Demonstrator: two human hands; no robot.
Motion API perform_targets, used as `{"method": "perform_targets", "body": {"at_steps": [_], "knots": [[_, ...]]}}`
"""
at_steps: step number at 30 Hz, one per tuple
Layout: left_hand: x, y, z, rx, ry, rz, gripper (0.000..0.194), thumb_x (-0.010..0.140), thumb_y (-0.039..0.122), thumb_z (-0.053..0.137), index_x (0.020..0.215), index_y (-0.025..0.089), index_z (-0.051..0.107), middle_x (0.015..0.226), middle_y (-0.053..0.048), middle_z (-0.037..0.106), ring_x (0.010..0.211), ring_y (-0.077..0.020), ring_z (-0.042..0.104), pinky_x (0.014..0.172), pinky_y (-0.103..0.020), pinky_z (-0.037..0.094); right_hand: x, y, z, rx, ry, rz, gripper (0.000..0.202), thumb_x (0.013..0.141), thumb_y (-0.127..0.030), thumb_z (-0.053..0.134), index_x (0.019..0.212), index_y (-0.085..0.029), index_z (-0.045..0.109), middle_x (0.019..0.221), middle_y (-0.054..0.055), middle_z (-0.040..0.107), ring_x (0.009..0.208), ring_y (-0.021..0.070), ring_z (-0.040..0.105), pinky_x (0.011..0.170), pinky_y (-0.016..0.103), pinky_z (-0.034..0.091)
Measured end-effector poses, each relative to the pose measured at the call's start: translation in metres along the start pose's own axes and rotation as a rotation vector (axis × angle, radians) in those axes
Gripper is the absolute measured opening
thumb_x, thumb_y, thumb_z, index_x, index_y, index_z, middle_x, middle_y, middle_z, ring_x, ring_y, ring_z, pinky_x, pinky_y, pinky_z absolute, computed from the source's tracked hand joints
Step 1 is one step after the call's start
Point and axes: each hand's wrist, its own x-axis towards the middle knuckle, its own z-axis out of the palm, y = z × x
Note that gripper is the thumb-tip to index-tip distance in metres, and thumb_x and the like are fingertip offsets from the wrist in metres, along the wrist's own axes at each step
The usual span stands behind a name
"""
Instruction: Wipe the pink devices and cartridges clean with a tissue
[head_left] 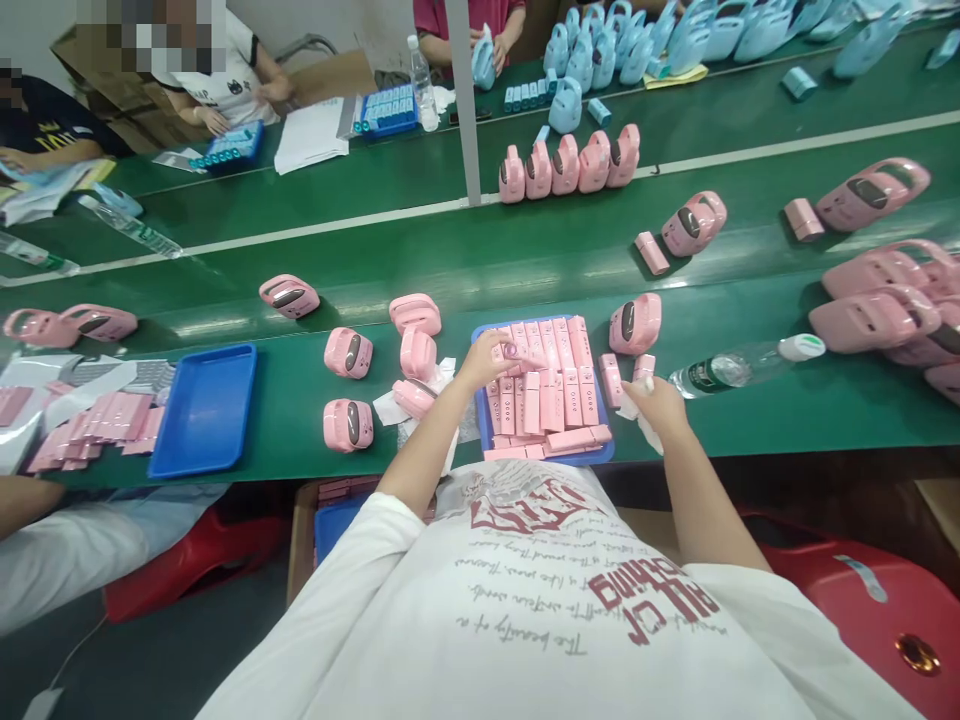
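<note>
My left hand (486,362) is over the upper left of a blue tray (482,408). Its fingers are closed on a pink block (529,358) with a purple round spot near one end. Several pink blocks lie in rows in this tray, with a few crosswise along its near edge. To the tray's right, my right hand (661,408) pinches a white cloth (649,434). One pink block (643,367) is right at its fingertips; whether it is gripped is unclear. Another pink block (611,380) lies beside the tray, below a pink handled case (635,324).
Pink cases (349,425) stand left of the tray. Further left are an empty blue tray (202,410) and pink pieces (112,425). A plastic bottle (739,368) lies at right, near piled pink cases (874,318). Co-workers sit across the green table (420,240).
</note>
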Motion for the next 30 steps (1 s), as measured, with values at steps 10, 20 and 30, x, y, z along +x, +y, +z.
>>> {"method": "perform_targets", "body": {"at_steps": [10,20,30], "knots": [[-0.065,0.086,-0.026,-1.371,0.074,-0.215,0.052,0.084,0.066,0.046,0.105,0.021,0.061,0.063,0.003,0.056,0.045,-0.0070,0.050,0.047,-0.021,0.040,-0.022,-0.007,0.006,0.845,-0.187,-0.042,0.051,0.068,-0.067,0.058,0.092,-0.022,0.056,0.105,0.009,0.066,0.100,0.0231,0.063,0.081,0.038,0.057],[-0.097,0.118,-0.026,-1.445,-0.151,-0.295,0.039,0.081,0.043,0.060,0.110,0.018,0.058,0.080,-0.005,0.064,0.071,-0.0165,0.064,0.066,-0.031,0.051,-0.058,-0.047,0.015,1.035,-0.323,0.081,0.035,0.059,-0.021,0.070,0.093,-0.018,0.062,0.095,0.005,0.069,0.095,0.0211,0.066,0.083,0.034,0.058],[-0.098,0.122,0.012,-1.359,-0.105,-0.290,0.043,0.071,0.052,0.072,0.091,0.015,0.063,0.071,-0.002,0.063,0.061,-0.0124,0.059,0.058,-0.026,0.048,-0.131,-0.126,0.009,0.609,-0.096,-0.841,0.042,0.089,-0.046,0.050,0.124,-0.024,0.059,0.126,0.008,0.060,0.127,0.0270,0.048,0.105,0.047,0.043]]}}
